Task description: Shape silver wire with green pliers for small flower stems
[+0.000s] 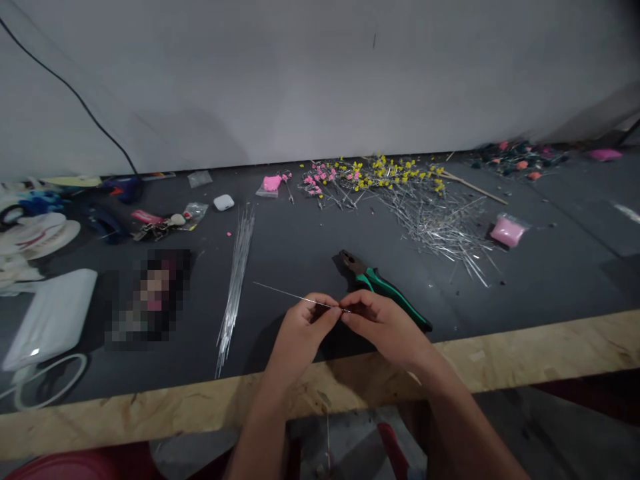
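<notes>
A thin silvery wire (285, 293) runs from my fingertips out to the upper left, above the dark table. My left hand (307, 327) pinches it near its right end. Close beside it, my right hand (383, 323) has thumb and fingers pressed together on the same end; the tip there is too small to make out. Pliers with green and black handles (400, 297) lie just behind my right hand. To the left of my hands lies a long bundle of straight wires (237, 280) on the table.
Behind are wires with yellow tips (385, 175) and pink tips (317, 179), and a heap of wires (440, 227). Bags of pink material (509, 231) lie around. At left are a white power bank (55, 317) and a white case (223, 203). The table's wooden edge (530, 353) runs in front.
</notes>
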`<state>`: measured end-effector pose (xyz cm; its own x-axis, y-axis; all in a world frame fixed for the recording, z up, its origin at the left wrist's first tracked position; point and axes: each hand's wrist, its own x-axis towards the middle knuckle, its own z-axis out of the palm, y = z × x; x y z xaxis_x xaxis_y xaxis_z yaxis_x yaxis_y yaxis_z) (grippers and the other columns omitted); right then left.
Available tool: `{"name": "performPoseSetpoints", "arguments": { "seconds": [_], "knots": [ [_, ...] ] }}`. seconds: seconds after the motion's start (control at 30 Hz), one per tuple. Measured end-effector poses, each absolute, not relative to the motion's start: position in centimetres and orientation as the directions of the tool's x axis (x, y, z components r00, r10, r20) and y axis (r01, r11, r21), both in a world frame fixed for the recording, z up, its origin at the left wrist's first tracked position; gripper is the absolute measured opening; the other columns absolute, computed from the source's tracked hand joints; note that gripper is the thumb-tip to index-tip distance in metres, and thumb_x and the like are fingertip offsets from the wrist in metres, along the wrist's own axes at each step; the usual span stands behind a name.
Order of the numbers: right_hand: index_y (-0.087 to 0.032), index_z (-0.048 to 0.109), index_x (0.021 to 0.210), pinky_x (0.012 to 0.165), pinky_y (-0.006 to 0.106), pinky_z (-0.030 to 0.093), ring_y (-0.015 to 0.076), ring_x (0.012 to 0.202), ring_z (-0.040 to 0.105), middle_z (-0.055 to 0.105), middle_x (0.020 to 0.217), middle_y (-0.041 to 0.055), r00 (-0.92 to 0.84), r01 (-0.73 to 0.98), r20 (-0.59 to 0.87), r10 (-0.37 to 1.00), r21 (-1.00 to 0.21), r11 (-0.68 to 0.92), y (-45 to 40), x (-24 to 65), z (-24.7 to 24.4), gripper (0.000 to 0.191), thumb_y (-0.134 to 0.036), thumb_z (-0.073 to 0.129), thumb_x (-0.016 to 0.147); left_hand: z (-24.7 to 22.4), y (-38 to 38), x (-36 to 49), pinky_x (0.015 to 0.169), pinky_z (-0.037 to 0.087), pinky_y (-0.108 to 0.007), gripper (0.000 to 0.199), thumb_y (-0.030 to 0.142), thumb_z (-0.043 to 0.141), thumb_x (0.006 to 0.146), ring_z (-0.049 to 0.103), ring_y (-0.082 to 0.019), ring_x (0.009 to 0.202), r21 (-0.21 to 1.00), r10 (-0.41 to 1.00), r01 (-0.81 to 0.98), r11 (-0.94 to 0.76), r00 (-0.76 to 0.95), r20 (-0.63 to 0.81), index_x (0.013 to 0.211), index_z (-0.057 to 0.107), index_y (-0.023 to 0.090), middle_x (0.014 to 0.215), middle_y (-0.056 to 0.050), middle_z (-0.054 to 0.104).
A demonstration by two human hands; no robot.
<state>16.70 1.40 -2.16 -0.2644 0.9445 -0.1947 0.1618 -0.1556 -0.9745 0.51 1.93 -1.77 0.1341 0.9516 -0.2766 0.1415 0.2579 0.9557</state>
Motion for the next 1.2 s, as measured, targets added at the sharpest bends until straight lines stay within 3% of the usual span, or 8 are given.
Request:
{"name": "performPoseSetpoints", "arguments": {
  "seconds": [0.33, 0.97, 1.2],
  "knots": [
    [-0.020, 0.061, 0.089, 0.067, 0.027, 0.044, 0.0138, 0.073, 0.056, 0.062, 0.080, 0.0002, -0.264, 0.235, -0.248, 0.932, -0.954, -0.187, 1.50, 16.34, -1.95, 0.011, -0.029, 0.057, 0.084, -1.74, 1.83, 0.35, 0.072, 0.045, -0.028, 0.014, 0.032, 0.060, 0.079, 0.058, -0.016, 0.076, 0.945, 0.939, 0.162, 0.284, 0.152, -0.308, 0.083, 0.064, 0.019, 0.080, -0.002, 0.064],
    [-0.021, 0.060, 0.086, 0.061, 0.025, 0.040, 0.0122, 0.066, 0.051, 0.057, 0.073, -0.0021, -0.250, 0.205, -0.273, 0.929, -0.953, -0.224, 1.33, 16.52, -2.06, 0.009, -0.029, 0.057, 0.083, -1.61, 1.78, 0.35, 0.070, 0.044, -0.026, 0.016, 0.034, 0.061, 0.080, 0.058, -0.015, 0.076, 0.955, 0.953, 0.146, 0.258, 0.126, -0.277, 0.085, 0.063, 0.019, 0.080, -0.002, 0.064],
    [-0.020, 0.058, 0.082, 0.060, 0.024, 0.038, 0.0113, 0.066, 0.047, 0.054, 0.072, -0.0027, -0.322, 0.212, -0.256, 0.912, -0.958, -0.194, 1.09, 16.89, -1.88, 0.009, -0.028, 0.056, 0.085, -1.28, 1.81, 0.16, 0.068, 0.044, -0.026, 0.016, 0.034, 0.064, 0.078, 0.058, -0.014, 0.071, 0.950, 0.936, 0.162, 0.267, 0.192, -0.296, 0.081, 0.064, 0.018, 0.075, 0.000, 0.065]
  ]
}}
